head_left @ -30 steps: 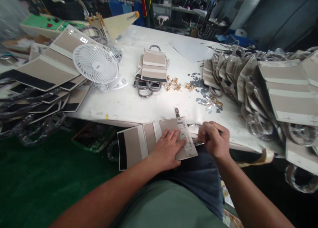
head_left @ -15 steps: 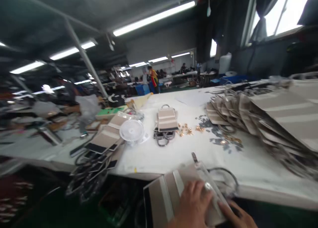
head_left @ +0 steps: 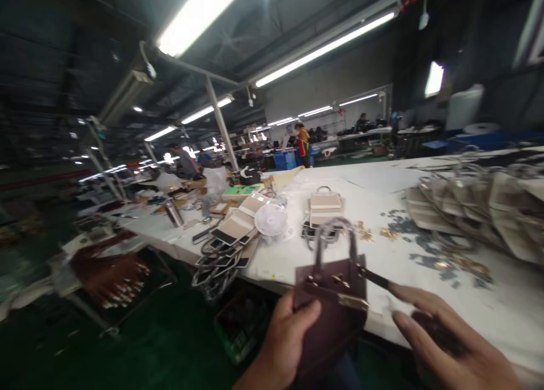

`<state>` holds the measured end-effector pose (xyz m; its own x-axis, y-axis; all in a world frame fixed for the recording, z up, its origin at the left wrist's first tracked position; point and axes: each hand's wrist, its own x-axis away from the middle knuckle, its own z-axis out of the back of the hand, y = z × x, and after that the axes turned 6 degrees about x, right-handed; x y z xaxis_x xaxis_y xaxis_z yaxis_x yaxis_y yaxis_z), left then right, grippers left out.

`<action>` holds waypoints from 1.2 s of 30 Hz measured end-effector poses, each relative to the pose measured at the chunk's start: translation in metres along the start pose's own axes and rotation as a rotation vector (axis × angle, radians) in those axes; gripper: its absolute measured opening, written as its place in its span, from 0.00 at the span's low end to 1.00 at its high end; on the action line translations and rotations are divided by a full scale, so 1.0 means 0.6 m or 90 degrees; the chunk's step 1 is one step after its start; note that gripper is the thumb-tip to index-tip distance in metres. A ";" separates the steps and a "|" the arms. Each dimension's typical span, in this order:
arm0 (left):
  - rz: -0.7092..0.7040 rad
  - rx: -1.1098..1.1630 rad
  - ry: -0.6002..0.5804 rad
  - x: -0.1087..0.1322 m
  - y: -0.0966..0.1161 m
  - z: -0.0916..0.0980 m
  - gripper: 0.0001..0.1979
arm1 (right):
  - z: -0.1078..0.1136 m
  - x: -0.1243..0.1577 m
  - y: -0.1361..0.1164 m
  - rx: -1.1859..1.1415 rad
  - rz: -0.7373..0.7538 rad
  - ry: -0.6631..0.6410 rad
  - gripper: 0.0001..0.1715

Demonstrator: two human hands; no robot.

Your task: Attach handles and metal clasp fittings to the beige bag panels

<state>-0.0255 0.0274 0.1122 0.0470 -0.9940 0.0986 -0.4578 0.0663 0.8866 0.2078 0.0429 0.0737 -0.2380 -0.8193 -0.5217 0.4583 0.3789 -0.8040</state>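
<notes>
A small dark maroon handbag [head_left: 329,316] is held up at the near table edge, its gold clasp bar and hardware facing me. Its two looped handles [head_left: 338,237] look wrapped in clear film. My left hand [head_left: 283,342] grips the bag's left side, thumb across the front. A dark strap [head_left: 374,278] sticks out from the bag's upper right. The fingers of my right hand [head_left: 454,339] are beside its end, thumb and index finger apart. A dark patch at the right palm is too blurred to name.
Beige striped bag pieces lie in stacks at the left [head_left: 233,225] and middle [head_left: 325,206]. More bags [head_left: 501,208] crowd the right. Small gold fittings [head_left: 389,232] and grey pieces are scattered between. A white round fan [head_left: 271,220] stands left; people work farther back.
A beige striped surface lay under my hands; now the maroon bag is raised upright in my left hand. My right hand has moved out to its right. My view has turned left.
</notes>
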 end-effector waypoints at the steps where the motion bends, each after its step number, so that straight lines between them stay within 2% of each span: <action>1: 0.024 0.038 0.016 0.000 0.015 0.002 0.25 | 0.011 -0.014 -0.011 0.008 -0.037 -0.015 0.23; 5: 0.094 0.121 0.019 -0.018 0.026 0.009 0.20 | 0.022 -0.062 -0.023 0.034 -0.076 0.073 0.36; 8: 0.153 0.172 0.016 -0.030 0.016 0.006 0.17 | 0.029 -0.077 -0.020 0.014 -0.132 0.046 0.45; 11: 0.192 0.212 0.009 -0.038 0.008 0.002 0.17 | 0.042 -0.078 -0.016 -0.124 -0.261 -0.045 0.40; 14: 0.236 0.231 -0.016 -0.045 0.002 0.005 0.19 | 0.050 -0.074 -0.010 -0.255 -0.346 -0.066 0.34; 21: 0.295 0.281 -0.096 -0.063 -0.001 0.016 0.26 | 0.054 -0.070 -0.017 -0.353 -0.402 -0.072 0.32; 26: 0.310 0.275 -0.147 -0.078 0.001 0.013 0.28 | 0.048 -0.073 -0.016 -0.390 -0.404 -0.078 0.32; 28: 0.290 0.269 -0.150 -0.084 -0.002 0.013 0.27 | 0.044 -0.075 -0.007 -0.362 -0.383 -0.061 0.32; 30: 0.281 0.264 -0.147 -0.088 -0.008 0.014 0.26 | 0.040 -0.077 0.004 -0.273 -0.313 -0.002 0.30; 34: 0.262 0.245 -0.135 -0.090 -0.025 0.011 0.22 | 0.043 -0.083 0.026 0.023 -0.007 0.155 0.14; 36: 0.218 0.229 -0.126 -0.088 -0.034 0.004 0.20 | 0.048 -0.088 0.035 0.175 0.103 0.163 0.10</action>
<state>-0.0210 0.0784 0.0877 -0.3109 -0.9205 0.2367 -0.6946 0.3900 0.6045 0.2545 0.0817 0.0927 -0.3339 -0.6112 -0.7176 0.7113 0.3362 -0.6173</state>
